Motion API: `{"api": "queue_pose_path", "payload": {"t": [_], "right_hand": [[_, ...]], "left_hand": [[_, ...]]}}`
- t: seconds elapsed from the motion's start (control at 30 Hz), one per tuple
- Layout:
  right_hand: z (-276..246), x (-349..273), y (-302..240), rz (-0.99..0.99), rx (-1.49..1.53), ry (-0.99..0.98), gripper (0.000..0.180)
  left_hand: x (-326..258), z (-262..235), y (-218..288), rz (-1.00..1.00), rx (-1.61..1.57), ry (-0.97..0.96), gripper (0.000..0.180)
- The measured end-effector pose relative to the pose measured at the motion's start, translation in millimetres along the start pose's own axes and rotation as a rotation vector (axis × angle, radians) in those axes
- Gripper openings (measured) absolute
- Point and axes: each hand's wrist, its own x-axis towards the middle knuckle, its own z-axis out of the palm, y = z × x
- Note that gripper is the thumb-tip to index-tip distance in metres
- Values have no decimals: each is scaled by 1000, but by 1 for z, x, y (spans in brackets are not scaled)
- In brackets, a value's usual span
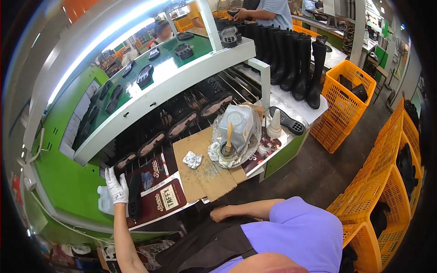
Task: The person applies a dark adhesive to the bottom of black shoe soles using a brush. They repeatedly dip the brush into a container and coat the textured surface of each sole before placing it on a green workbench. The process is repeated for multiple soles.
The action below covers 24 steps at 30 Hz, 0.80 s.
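Observation:
My left hand (117, 187), in a white glove, is at the left end of the bench with its fingers stretched out and nothing seen in them. Right beside it a black shoe sole (134, 195) lies on the bench. Boots with pale, pinkish undersides (183, 125) lie in a row on the dark slatted conveyor beyond. My bare right hand (219, 214) is low against my dark apron, its fingers mostly hidden. On a cardboard sheet (195, 182) lie a crumpled white wad (192, 159) and a plastic-wrapped tub (234, 123) with a wooden-handled brush (229, 136).
A white squeeze bottle (274, 125) and a black sole (287, 120) stand at the bench's right end. Black boots (300, 63) line up behind. Orange crates (348, 91) stand at the right. More soles (145, 76) ride the green belt (166, 68) above. People work at the back.

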Motion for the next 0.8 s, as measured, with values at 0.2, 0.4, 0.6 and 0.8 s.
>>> {"api": "queue_pose_path", "payload": {"t": [0.2,0.4,0.6,0.8], "right_hand": [[-3,6,-5,21,14,10,31],[-15,-1,-27,-93,-125,-75,28],[-19,30,-48,-145,-357,-37,16],[10,67,-85,-608,-84,-36,18]], "left_hand": [[-31,-33,-43,-141,22,61,49],[-92,-78,-96,-220,93,157,49],[-172,-122,-101,-500,97,106,46],[-376,-174,-149,-773,474,151,52]]}}
